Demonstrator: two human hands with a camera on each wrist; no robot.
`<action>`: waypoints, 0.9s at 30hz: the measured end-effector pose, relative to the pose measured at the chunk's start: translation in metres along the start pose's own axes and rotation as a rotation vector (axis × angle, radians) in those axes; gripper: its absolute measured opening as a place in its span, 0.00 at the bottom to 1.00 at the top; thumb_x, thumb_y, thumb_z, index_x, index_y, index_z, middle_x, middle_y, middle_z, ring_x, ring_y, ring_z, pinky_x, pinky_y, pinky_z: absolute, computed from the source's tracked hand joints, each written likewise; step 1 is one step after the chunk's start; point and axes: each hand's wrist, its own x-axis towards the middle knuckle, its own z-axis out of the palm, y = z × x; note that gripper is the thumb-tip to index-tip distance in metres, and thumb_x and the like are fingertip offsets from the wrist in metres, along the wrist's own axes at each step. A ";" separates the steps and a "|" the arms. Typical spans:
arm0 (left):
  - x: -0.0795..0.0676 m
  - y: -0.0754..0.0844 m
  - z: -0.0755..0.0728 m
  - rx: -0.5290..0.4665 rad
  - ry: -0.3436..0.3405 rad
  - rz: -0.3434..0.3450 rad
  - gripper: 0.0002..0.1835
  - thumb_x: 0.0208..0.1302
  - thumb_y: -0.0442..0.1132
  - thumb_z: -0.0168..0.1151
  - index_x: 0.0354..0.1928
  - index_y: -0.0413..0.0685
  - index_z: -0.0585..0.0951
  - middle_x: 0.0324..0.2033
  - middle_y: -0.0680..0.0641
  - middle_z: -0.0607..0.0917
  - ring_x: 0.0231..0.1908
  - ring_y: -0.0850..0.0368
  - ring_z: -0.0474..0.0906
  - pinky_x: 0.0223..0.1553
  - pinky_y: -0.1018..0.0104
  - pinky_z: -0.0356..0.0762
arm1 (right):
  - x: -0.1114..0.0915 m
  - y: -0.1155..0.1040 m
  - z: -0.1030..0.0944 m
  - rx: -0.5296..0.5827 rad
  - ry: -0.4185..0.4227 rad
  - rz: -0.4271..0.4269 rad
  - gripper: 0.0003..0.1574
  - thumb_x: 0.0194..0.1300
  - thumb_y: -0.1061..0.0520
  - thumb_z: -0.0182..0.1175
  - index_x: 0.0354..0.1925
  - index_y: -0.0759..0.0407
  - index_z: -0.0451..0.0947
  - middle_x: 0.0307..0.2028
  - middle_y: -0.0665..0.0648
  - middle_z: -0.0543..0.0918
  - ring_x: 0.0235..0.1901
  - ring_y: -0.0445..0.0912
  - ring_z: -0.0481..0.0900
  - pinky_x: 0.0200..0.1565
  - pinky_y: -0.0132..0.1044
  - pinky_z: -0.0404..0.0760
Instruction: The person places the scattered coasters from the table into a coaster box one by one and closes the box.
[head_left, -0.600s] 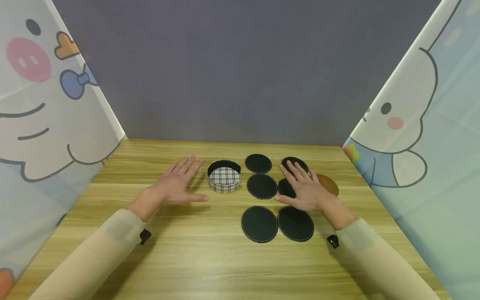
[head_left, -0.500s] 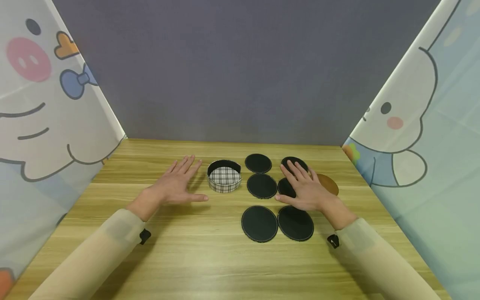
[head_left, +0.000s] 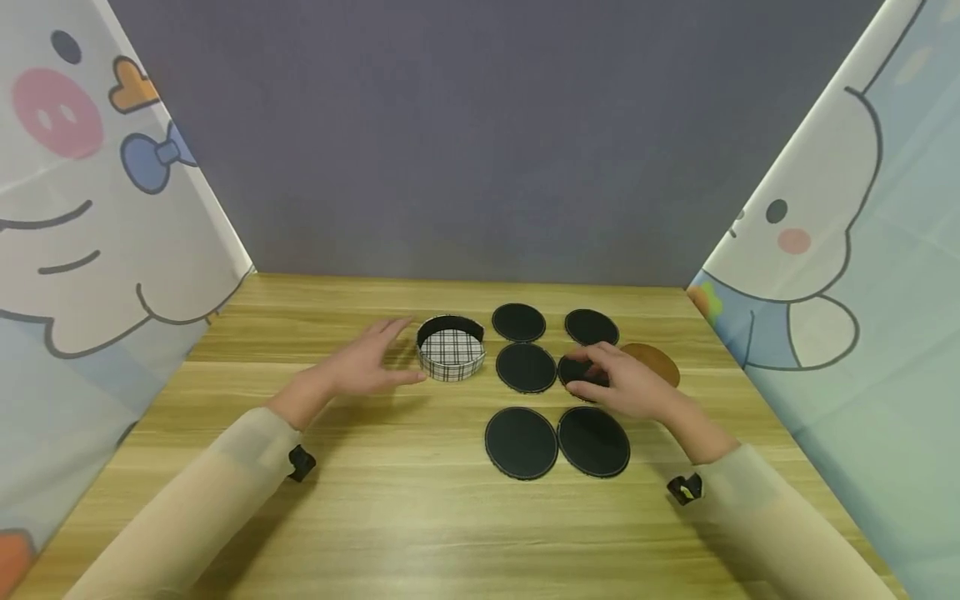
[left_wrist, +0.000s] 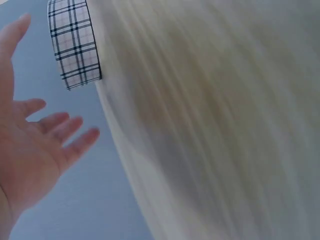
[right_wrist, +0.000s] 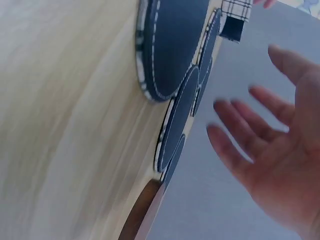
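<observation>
My left hand (head_left: 360,367) hovers just left of a round plaid holder (head_left: 452,354) with a black inner wall. Its thumb and fingers spread toward the holder, apart from its plaid side (left_wrist: 76,47) in the left wrist view. Over a black round coaster (head_left: 572,375) hangs my right hand (head_left: 632,385), holding nothing, fingers gently bent. That hand covers part of the coaster in the head view. The right wrist view shows its fingers (right_wrist: 232,117) above the coasters, with air between them. Other black stitched coasters lie flat, including a near-left one (head_left: 521,442) and a near-right one (head_left: 593,442).
Two more coasters lie at the back, a left one (head_left: 518,322) and a right one (head_left: 592,327), with another coaster (head_left: 527,367) in the middle row. A brown disc (head_left: 654,363) sits right of them. A grey panel (head_left: 480,142) stands behind the wooden table (head_left: 390,517).
Both hands have gone from flat, spread palms to lifted, gently bent fingers. The left hand has shifted slightly right toward the plaid holder; the right fingers have drawn back, uncovering the back-right coaster.
</observation>
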 end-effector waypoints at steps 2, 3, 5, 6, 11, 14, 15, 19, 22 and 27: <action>0.008 -0.002 0.003 -0.094 -0.003 0.001 0.62 0.67 0.65 0.76 0.90 0.52 0.49 0.86 0.34 0.57 0.80 0.29 0.64 0.76 0.26 0.64 | -0.004 0.003 -0.002 0.087 -0.039 -0.011 0.32 0.78 0.45 0.70 0.71 0.57 0.79 0.59 0.62 0.83 0.47 0.47 0.87 0.49 0.43 0.87; 0.011 -0.003 0.005 -0.142 -0.010 -0.004 0.63 0.67 0.63 0.77 0.90 0.51 0.49 0.85 0.34 0.58 0.79 0.29 0.67 0.75 0.27 0.66 | -0.006 0.004 -0.003 0.120 -0.060 -0.013 0.29 0.77 0.46 0.71 0.68 0.58 0.82 0.57 0.61 0.84 0.45 0.45 0.86 0.47 0.39 0.86; 0.019 -0.005 0.008 -0.235 -0.027 -0.013 0.64 0.66 0.60 0.79 0.90 0.49 0.48 0.84 0.33 0.59 0.77 0.30 0.70 0.75 0.31 0.69 | -0.011 0.007 -0.004 0.154 -0.099 -0.013 0.26 0.76 0.47 0.73 0.64 0.57 0.84 0.54 0.60 0.84 0.42 0.42 0.84 0.45 0.35 0.85; 0.022 -0.005 0.009 -0.270 -0.036 -0.016 0.64 0.65 0.59 0.80 0.90 0.49 0.48 0.84 0.32 0.59 0.77 0.29 0.70 0.75 0.32 0.69 | -0.014 0.008 -0.005 0.167 -0.120 -0.015 0.25 0.75 0.47 0.73 0.63 0.56 0.85 0.54 0.59 0.85 0.42 0.41 0.83 0.45 0.34 0.84; 0.038 -0.007 0.014 -0.353 -0.069 -0.057 0.69 0.61 0.62 0.82 0.91 0.49 0.46 0.82 0.31 0.62 0.79 0.29 0.66 0.78 0.32 0.64 | -0.024 0.012 -0.004 0.185 -0.196 -0.024 0.26 0.73 0.45 0.75 0.62 0.54 0.87 0.57 0.59 0.84 0.46 0.46 0.81 0.49 0.37 0.83; 0.044 -0.006 0.015 -0.329 -0.083 -0.081 0.71 0.60 0.65 0.82 0.91 0.51 0.45 0.81 0.31 0.64 0.77 0.31 0.68 0.77 0.32 0.66 | -0.028 0.014 -0.002 0.185 -0.209 -0.025 0.28 0.70 0.46 0.78 0.63 0.54 0.87 0.55 0.58 0.83 0.45 0.46 0.77 0.47 0.36 0.80; 0.045 -0.005 0.014 -0.321 -0.086 -0.089 0.70 0.60 0.66 0.82 0.91 0.52 0.45 0.80 0.31 0.64 0.76 0.32 0.70 0.76 0.33 0.68 | -0.029 0.015 -0.001 0.181 -0.207 -0.025 0.29 0.69 0.46 0.78 0.64 0.54 0.87 0.54 0.58 0.82 0.44 0.46 0.75 0.46 0.35 0.78; 0.049 -0.004 0.015 -0.293 -0.094 -0.103 0.69 0.60 0.67 0.81 0.91 0.57 0.47 0.79 0.31 0.62 0.72 0.35 0.73 0.74 0.33 0.69 | -0.032 0.017 0.001 0.191 -0.202 -0.031 0.30 0.66 0.49 0.80 0.64 0.54 0.87 0.51 0.57 0.81 0.42 0.46 0.71 0.43 0.33 0.74; 0.050 -0.003 0.015 -0.288 -0.108 -0.110 0.68 0.59 0.68 0.81 0.91 0.62 0.47 0.81 0.29 0.57 0.71 0.35 0.74 0.74 0.32 0.69 | -0.034 0.017 0.003 0.206 -0.205 -0.041 0.30 0.66 0.50 0.81 0.63 0.54 0.87 0.49 0.57 0.79 0.42 0.46 0.70 0.43 0.33 0.73; 0.051 -0.002 0.015 -0.296 -0.133 -0.110 0.66 0.60 0.66 0.81 0.91 0.66 0.48 0.83 0.26 0.48 0.70 0.34 0.75 0.75 0.28 0.65 | -0.035 0.017 0.004 0.195 -0.209 -0.049 0.30 0.66 0.50 0.81 0.64 0.52 0.87 0.48 0.55 0.77 0.42 0.44 0.70 0.44 0.33 0.73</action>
